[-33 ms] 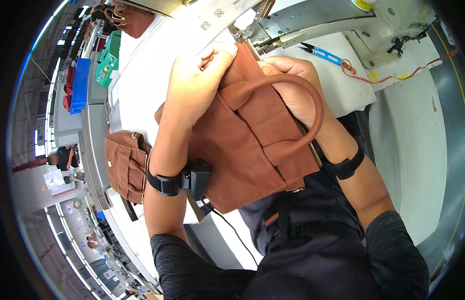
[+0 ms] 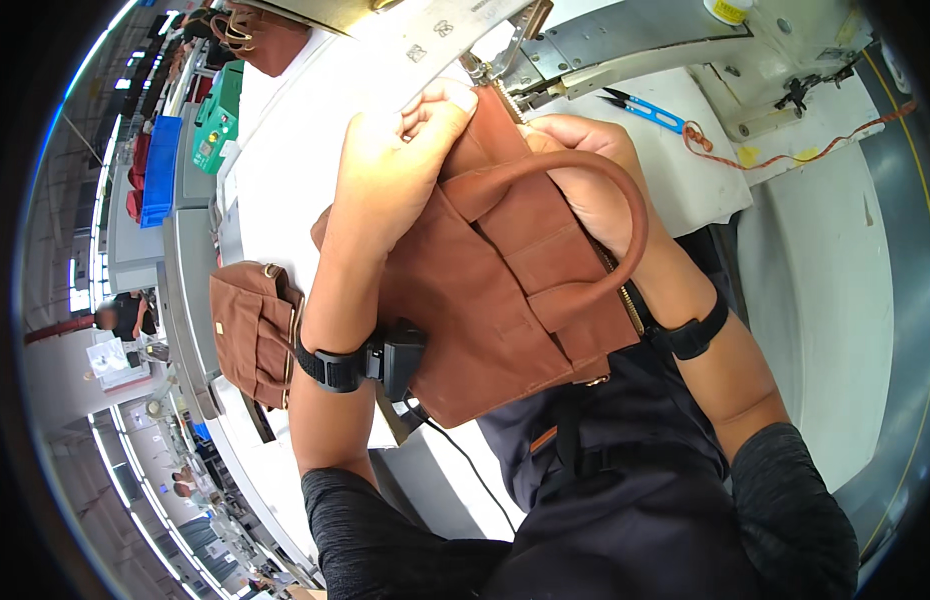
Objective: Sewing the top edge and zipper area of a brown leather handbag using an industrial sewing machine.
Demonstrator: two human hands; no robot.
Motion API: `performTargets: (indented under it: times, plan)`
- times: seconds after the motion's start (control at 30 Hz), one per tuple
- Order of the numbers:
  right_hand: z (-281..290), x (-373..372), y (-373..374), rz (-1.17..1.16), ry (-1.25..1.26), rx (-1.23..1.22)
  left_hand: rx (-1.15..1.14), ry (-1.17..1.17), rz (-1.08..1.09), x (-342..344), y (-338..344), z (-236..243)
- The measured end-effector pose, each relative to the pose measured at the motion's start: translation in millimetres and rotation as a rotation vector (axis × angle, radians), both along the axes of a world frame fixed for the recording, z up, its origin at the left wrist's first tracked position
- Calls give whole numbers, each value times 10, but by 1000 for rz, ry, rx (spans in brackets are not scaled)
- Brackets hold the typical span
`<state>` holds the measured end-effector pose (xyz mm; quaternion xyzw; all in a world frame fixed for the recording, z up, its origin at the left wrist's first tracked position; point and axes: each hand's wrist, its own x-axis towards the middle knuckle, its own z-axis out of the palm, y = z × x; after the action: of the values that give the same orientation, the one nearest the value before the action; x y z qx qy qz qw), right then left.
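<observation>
A brown handbag (image 2: pixel 465 300) with a rounded loop handle and a brass-toothed zipper lies tilted between my forearms. Its far edge reaches the needle area of a sewing machine (image 2: pixel 500 60). My left hand (image 2: pixel 410 150) pinches the bag's left side close to the presser foot, fingers curled. On the other side, my right hand (image 2: pixel 585 165) grips the zipper edge, partly behind the handle; its fingertips are hidden by the bag. Both wrists wear black straps, the left one with a small black box (image 2: pixel 397 362).
Blue thread snips (image 2: pixel 645 110) and an orange cord (image 2: pixel 765 158) lie right of the machine. A second brown bag (image 2: pixel 253 330) stands left of my left forearm. Another brown bag (image 2: pixel 270 45), a green case (image 2: pixel 217 118) and a blue bin (image 2: pixel 161 170) are at the far left.
</observation>
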<state>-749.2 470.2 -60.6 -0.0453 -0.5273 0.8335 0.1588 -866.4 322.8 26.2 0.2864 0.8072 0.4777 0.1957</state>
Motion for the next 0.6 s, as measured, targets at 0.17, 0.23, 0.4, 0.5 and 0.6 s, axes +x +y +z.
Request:
performTargets:
  times: [0.17, 0.23, 0.4, 0.5, 0.6]
  plan:
    - [-113, 63, -9, -60, -11, 124, 41, -25, 57, 6, 26, -8]
    - [-154, 91, -15, -83, 10, 162, -9, 115, 76, 11, 24, -3]
    - [-119, 176, -7, -95, 11, 267, -3, 105, 83, 9, 13, -10]
    - [-44, 184, -47, -149, -8, 166, 68, 165, 64, -7, 33, -50]
    - [10, 160, -32, -129, -21, 133, 140, 179, 56, -36, 41, -74]
